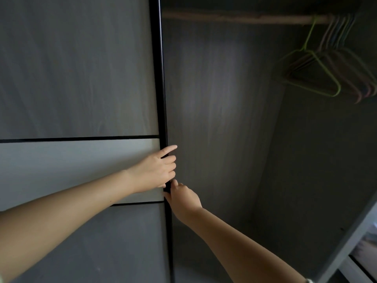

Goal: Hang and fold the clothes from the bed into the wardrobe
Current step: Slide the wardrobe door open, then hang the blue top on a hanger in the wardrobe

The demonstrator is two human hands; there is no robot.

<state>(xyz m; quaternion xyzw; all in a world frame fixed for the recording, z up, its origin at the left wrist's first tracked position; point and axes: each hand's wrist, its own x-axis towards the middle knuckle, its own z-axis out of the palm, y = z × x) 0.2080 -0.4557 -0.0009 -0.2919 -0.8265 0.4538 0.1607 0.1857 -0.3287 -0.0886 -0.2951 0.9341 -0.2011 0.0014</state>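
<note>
Wardrobe of dark grey wood-grain board (214, 99), open to the right of the black metal door edge (162, 78); no clothes and no bed anywhere in view. Left of that edge, the grey sliding door panel with a pale band (77, 68).

Left hand (155, 170) on the edge at the pale band, fingers curled round it from the left, forefinger straighter and pointing past it. Right hand (183, 199) just below on the same edge, reaching from the right, thumb up, fingers hooked onto the metal.

Judging by this, still on opening the door. To do it well: pull with both hands level and straight along the track, not outward; keep fingertips off the inner face where another panel may pass; stop once the gap right of the edge takes in the pale wooden rail (234, 17) and the lime-green wire hanger (318, 74) far to the right.

Hard to make out: fingertips of both hands behind the edge; number of pastel hangers (350, 68) bunched beyond the green one, blurred; wardrobe floor and any shelves, cut off below.
</note>
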